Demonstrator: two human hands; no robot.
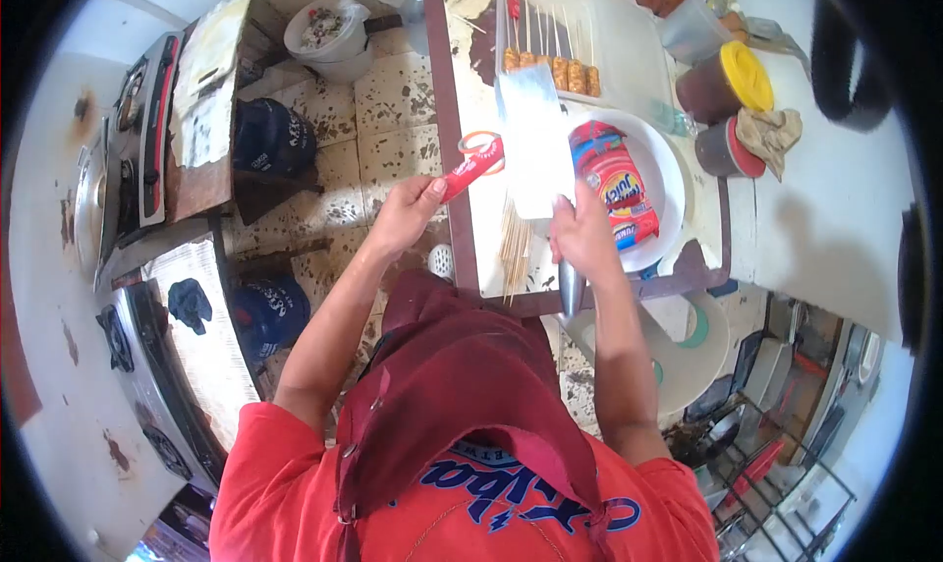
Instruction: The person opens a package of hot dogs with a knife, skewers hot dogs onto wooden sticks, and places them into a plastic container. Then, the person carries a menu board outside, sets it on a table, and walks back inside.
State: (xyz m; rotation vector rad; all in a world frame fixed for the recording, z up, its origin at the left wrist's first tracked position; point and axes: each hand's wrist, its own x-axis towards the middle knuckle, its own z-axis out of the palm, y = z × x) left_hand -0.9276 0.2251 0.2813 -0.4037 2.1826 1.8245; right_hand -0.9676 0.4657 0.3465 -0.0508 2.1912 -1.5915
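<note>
My left hand (406, 213) is closed around the near end of a red hotdog (473, 168) with white print, held over the table's left edge. My right hand (586, 238) grips the cleaver (536, 144) by its metal handle, fingers near the base of the wide blade. The shiny blade stands over the table, close to the hotdog's far end; whether they touch I cannot tell. A bundle of bamboo skewers (515, 252) lies below the blade. Just right of the blade, a white basin (673, 184) holds a red hotdog pack (626, 194). A roll of tape (480, 142) lies behind the hotdog.
At the back of the table, a see-through tray (629, 46) holds several skewered brown pieces (560, 74) and one red one. Jars with a yellow lid (747, 78) and a red lid (749, 149) stand at right. Stoves (147, 130) and blue gas cylinders (275, 140) are at left.
</note>
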